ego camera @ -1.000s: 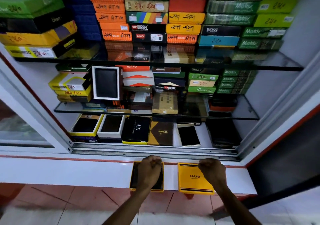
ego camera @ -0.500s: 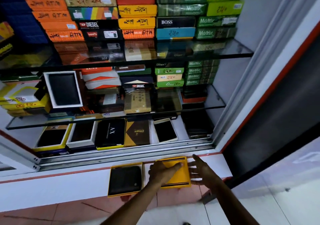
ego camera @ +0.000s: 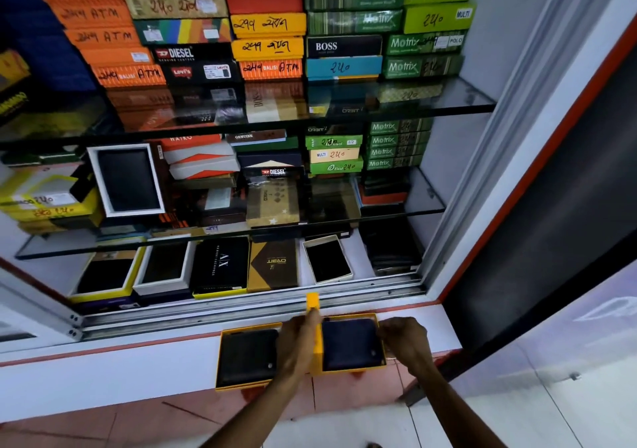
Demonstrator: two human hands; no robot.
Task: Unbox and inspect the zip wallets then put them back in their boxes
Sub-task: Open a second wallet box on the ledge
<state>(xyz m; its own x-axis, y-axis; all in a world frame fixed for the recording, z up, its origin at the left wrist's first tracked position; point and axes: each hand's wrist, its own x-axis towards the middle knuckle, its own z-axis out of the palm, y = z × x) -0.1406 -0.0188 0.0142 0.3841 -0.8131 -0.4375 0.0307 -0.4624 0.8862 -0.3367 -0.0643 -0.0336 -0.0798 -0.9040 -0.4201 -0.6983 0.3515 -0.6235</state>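
Boxes lettered Matrix, BOSS [ego camera: 343,46], DIESEL and Levi's, some marked 240, are stacked in the upper half of the frame. At bottom centre, a yellow lid [ego camera: 314,327] is gripped upright by the left hand [ego camera: 297,344]. The right hand [ego camera: 406,342], fingers curled, touches the right box [ego camera: 351,344], where a dark wallet lies; a second wallet lies in the left box [ego camera: 247,357].

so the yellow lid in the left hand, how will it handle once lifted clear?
Likely light: the left hand tilts the yellow lid on edge unaided. Probably thin card, so squeezable. It stands near upright beside the right box, so it may flop if released.
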